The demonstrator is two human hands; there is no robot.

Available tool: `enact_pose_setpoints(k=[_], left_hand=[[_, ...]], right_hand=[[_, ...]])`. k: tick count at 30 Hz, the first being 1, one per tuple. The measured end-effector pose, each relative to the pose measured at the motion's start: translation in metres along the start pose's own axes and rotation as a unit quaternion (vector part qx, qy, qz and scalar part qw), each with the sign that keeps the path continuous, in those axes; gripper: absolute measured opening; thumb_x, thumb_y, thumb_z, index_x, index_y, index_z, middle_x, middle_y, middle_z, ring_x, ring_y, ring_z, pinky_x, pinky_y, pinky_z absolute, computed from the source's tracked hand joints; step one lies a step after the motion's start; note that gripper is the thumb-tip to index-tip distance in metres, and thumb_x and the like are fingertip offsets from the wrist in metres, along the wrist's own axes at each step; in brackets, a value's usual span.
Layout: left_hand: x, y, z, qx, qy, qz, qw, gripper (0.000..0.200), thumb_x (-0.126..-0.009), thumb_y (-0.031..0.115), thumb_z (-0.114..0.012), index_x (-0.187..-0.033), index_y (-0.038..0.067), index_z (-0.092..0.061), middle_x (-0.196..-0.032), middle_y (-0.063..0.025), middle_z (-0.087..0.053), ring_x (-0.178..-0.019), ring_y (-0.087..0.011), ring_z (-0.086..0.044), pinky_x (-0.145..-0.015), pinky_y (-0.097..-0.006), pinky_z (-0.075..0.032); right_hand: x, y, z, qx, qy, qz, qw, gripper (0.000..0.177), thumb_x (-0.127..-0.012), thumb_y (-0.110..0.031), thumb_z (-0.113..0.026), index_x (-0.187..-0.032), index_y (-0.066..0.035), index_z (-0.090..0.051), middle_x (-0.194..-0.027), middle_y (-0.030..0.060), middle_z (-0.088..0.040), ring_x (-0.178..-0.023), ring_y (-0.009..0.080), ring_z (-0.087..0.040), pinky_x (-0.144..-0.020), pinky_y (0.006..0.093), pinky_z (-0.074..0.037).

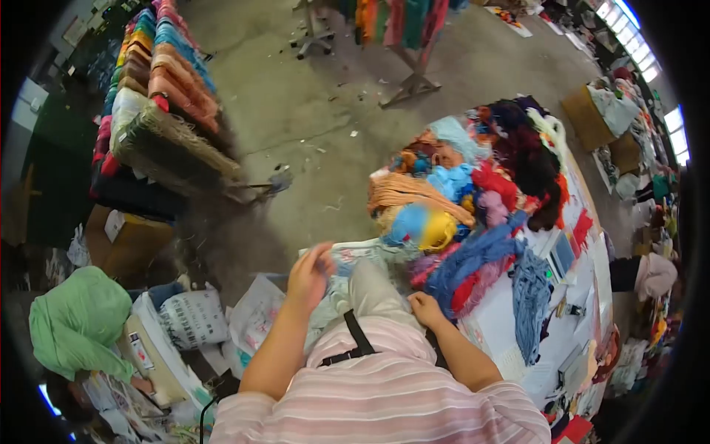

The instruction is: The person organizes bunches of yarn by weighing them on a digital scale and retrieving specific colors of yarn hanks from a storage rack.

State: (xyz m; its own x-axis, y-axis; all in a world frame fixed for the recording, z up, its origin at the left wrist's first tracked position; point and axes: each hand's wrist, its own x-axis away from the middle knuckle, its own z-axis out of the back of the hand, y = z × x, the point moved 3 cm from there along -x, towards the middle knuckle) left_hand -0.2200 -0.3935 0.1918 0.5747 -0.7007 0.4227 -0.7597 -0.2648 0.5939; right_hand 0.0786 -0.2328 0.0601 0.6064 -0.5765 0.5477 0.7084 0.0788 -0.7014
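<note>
My left hand [309, 275] is raised in front of my left hip, its fingers smeared by motion. Beyond it lies pale printed cloth or bagging [347, 255]. Close beside my right thigh, my right hand [425, 307] has its fingers curled in, and I cannot tell what, if anything, they hold. Just past that hand, blue yarn [473, 266] lies over red and pink strands at the near end of a big heap. Orange yarn [414, 194], bright blue yarn [450, 180] and dark maroon yarn [529, 148] also make up the heap.
A white table [488, 329] carries the heap, a blue-grey skein [531, 303] and a small device [562, 255]. Racks of coloured yarn [177, 81] stand front left. A person in green [81, 318] bends at left, near a printed white sack [194, 318]. Another person [654, 277] is at far right.
</note>
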Motion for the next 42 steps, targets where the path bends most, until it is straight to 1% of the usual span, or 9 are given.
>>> enact_pose_setpoints(k=[6, 14, 19, 21, 24, 27, 31, 39, 42], left_hand=[[-0.123, 0.119, -0.105, 0.057, -0.154, 0.056, 0.985, 0.054, -0.097, 0.04, -0.032, -0.13, -0.001, -0.044, -0.134, -0.017, -0.045, -0.127, -0.0292, -0.04, -0.102, -0.0455, -0.033], [-0.308, 0.215, -0.199, 0.044, -0.215, 0.095, 0.971, 0.049, -0.097, 0.037, -0.037, -0.131, 0.004, -0.045, -0.141, -0.0105, -0.039, -0.131, -0.0209, -0.033, -0.103, -0.0416, -0.031], [-0.416, 0.226, -0.262, -0.226, -0.202, -0.055, 0.951, 0.032, -0.096, 0.02, -0.044, -0.115, -0.001, -0.058, -0.13, -0.013, -0.05, -0.119, -0.0197, -0.045, -0.102, -0.0358, -0.031], [-0.469, 0.211, -0.27, -0.323, -0.167, -0.08, 0.928, 0.031, -0.096, 0.019, -0.044, -0.108, -0.003, -0.061, -0.121, -0.0132, -0.056, -0.113, -0.021, -0.05, -0.101, -0.0365, -0.033], [-0.547, 0.202, -0.3, -0.253, -0.178, 0.062, 0.949, 0.032, -0.098, 0.024, -0.041, -0.101, -0.002, -0.059, -0.11, -0.0161, -0.062, -0.105, -0.0248, -0.057, -0.094, -0.0364, -0.042], [-0.634, 0.194, -0.328, -0.149, -0.168, 0.148, 0.963, 0.03, -0.098, 0.026, -0.041, -0.098, 0.001, -0.056, -0.098, -0.0178, -0.065, -0.098, -0.0294, -0.061, -0.087, -0.0382, -0.048], [-0.748, 0.185, -0.389, -0.092, -0.119, 0.26, 0.954, 0.027, -0.098, 0.027, -0.041, -0.1, 0.004, -0.055, -0.059, 0.0014, -0.042, -0.059, -0.016, -0.048, -0.079, -0.0353, -0.048], [-0.945, 0.1, -0.505, -0.258, -0.14, 0.358, 0.887, 0.028, -0.098, 0.027, -0.041, -0.102, 0.002, -0.054, -0.059, 0.0042, -0.032, -0.054, -0.0102, -0.034, -0.055, -0.0241, -0.034], [-1.009, 0.054, -0.542, -0.251, -0.123, 0.356, 0.892, 0.028, -0.097, 0.028, -0.043, -0.103, 0.002, -0.054, -0.059, 0.0043, -0.032, -0.053, -0.0094, -0.035, -0.05, -0.0222, -0.032]], right_hand=[[-0.129, -0.096, -0.007, -0.091, 0.056, 0.051, 0.993, 0.022, -0.092, -0.021, -0.052, -0.087, -0.003, -0.064, -0.06, 0.0017, -0.055, -0.052, 0.0094, -0.05, -0.049, 0.0251, -0.041], [-0.325, -0.381, 0.099, -0.18, 0.162, 0.22, 0.945, 0.018, -0.089, -0.018, -0.056, -0.094, -0.002, -0.064, -0.078, 0.0101, -0.064, -0.072, 0.0187, -0.062, -0.065, 0.0298, -0.047], [-0.383, -0.521, 0.184, -0.194, 0.054, 0.373, 0.905, 0.03, -0.084, -0.013, -0.061, -0.113, -0.006, -0.057, -0.109, 0.0108, -0.06, -0.104, 0.023, -0.057, -0.091, 0.0345, -0.043], [-0.427, -0.513, 0.183, -0.405, -0.086, 0.238, 0.878, 0.027, -0.088, -0.014, -0.056, -0.114, -0.006, -0.056, -0.11, 0.008, -0.059, -0.103, 0.0145, -0.055, -0.088, 0.0309, -0.046], [-0.488, -0.483, 0.215, -0.206, 0.069, 0.263, 0.94, 0.021, -0.09, -0.023, -0.055, -0.097, -0.005, -0.062, -0.071, 0.0035, -0.056, -0.065, 0.0117, -0.05, -0.061, 0.0292, -0.044], [-0.531, -0.475, 0.278, -0.19, 0.028, 0.195, 0.962, 0.027, -0.09, -0.031, -0.056, -0.09, -0.004, -0.063, -0.072, 0.0085, -0.061, -0.067, 0.0124, -0.054, -0.062, 0.031, -0.044], [-0.593, -0.444, 0.369, -0.183, 0.071, 0.178, 0.964, 0.027, -0.09, -0.03, -0.056, -0.088, -0.004, -0.064, -0.071, 0.0082, -0.061, -0.065, 0.0128, -0.053, -0.061, 0.0302, -0.045], [-0.57, -0.376, 0.616, -0.202, 0.336, 0.036, 0.919, 0.022, -0.088, -0.016, -0.052, -0.076, 0.003, -0.053, -0.063, 0.0065, -0.048, -0.062, 0.0151, -0.04, -0.057, 0.0332, -0.038], [-0.588, -0.311, 0.691, -0.209, 0.348, -0.13, 0.905, 0.029, -0.088, -0.022, -0.055, -0.072, 0.002, -0.051, -0.058, 0.0073, -0.04, -0.059, 0.0141, -0.039, -0.054, 0.0344, -0.036]])
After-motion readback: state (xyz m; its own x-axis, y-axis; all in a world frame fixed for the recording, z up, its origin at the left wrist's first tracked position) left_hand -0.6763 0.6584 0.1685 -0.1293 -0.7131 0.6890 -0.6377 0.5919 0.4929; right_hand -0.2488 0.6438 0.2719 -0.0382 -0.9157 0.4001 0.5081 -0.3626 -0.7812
